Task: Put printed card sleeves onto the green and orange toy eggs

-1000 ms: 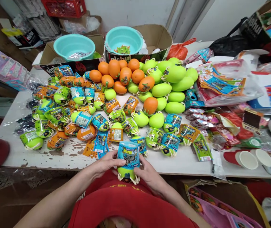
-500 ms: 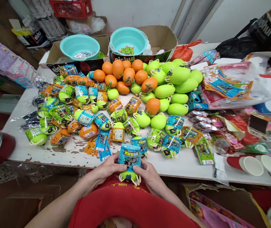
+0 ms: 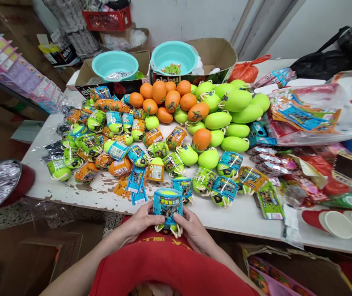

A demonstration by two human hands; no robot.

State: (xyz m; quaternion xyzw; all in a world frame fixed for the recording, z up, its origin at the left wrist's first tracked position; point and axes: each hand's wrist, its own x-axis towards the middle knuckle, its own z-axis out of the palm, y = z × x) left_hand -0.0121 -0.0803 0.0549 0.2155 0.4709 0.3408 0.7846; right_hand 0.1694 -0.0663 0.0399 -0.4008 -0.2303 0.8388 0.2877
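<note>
Close to my chest, a green plastic egg with pale string-like legs is held upright in a blue printed sleeve (image 3: 167, 204). Green shows above the sleeve's upper rim and below its lower edge. My left hand (image 3: 139, 224) grips one side and my right hand (image 3: 194, 230) the other, with both thumbs pressed on the front; the fingers behind are hidden. Just beyond lies another blue-sleeved egg (image 3: 182, 189). To its left are flat blue sleeves (image 3: 136, 181) and orange sleeves (image 3: 123, 186). Bare green eggs (image 3: 209, 158) and orange eggs (image 3: 201, 139) are heaped behind.
Sleeved eggs (image 3: 88, 144) are piled at the left. Two turquoise basins (image 3: 115, 65) stand at the back on cardboard boxes (image 3: 215, 53). At the right are a plastic bag of sleeves (image 3: 314, 119) and paper cups (image 3: 338, 224). A red bucket (image 3: 24, 181) stands left of the table.
The sleeve sits lower on the egg, whose green top now shows above the rim. Both hands keep their hold. The head view has shifted, so the table appears farther right.
</note>
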